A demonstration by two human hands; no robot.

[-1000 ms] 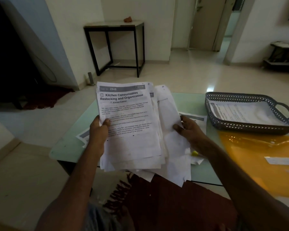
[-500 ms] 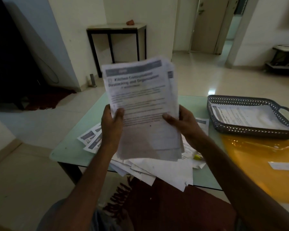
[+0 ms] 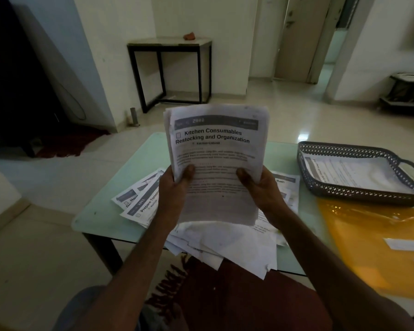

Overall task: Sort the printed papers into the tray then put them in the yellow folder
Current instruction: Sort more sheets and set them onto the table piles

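2 hands are holding 1 stack of printed papers upright over the pale green surface, w/ its lower edge hanging just over the mess below. The left hand is gripping the stack's left edge, thumb pressing on the front sheet. The right hand is gripping the right edge the same way. The front sheet is showing the title "Kitchen Consumables Restocking and Organization"; no. of sheets in the stack can't be counted.

More loose papers are lying fanned on the surface under & beside the hands, some hanging over the near edge. At least 2 printed headers are peeking out at left, 1 more at right; the exact count is unclear.

1 dark lattice tray is sitting at the right of the surface, holding at least 1 printed sheet. 1 yellow folder is lying flat just in front of the tray, w/ 1 white label on it.
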